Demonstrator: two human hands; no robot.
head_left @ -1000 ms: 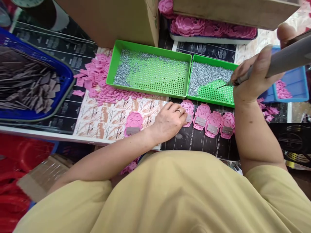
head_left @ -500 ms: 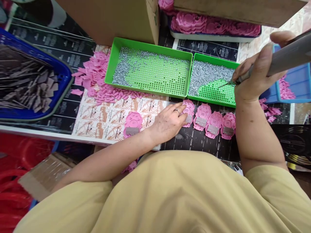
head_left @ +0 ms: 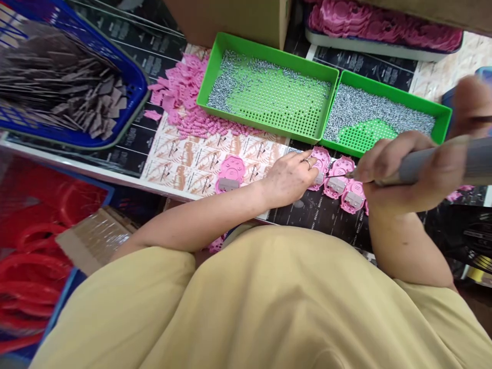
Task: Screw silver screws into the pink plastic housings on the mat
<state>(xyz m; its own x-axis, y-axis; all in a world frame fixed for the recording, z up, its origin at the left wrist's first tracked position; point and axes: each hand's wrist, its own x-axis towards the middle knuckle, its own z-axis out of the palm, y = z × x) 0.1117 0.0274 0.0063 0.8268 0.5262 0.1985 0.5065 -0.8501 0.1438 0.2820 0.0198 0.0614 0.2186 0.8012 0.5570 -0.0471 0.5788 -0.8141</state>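
Note:
My left hand (head_left: 290,177) lies over a pink plastic casing (head_left: 320,163), its fingers gripping the casing against the table. A grey plate covers the casing's lower part. In my right hand (head_left: 407,177) is a grey electric screwdriver (head_left: 478,160), held level with its thin bit pointing left. The bit tip is at the right edge of the casing under my left fingers; whether it touches is unclear. Further casings (head_left: 339,174) with grey plates stand in a row to the right, partly hidden by my right hand. Another pink casing (head_left: 232,168) lies left of my left hand.
Two green perforated trays (head_left: 277,105) with small screws (head_left: 388,110) sit behind the casings. Small pink parts (head_left: 184,87) are heaped on the left, beside a blue basket (head_left: 132,110) of grey plates. A cardboard box (head_left: 238,23) and stacked pink casings (head_left: 384,23) stand behind.
My right hand has brought the screwdriver from over the right screw tray down and left to the casing. My left hand stays on the same casing. The view has shifted.

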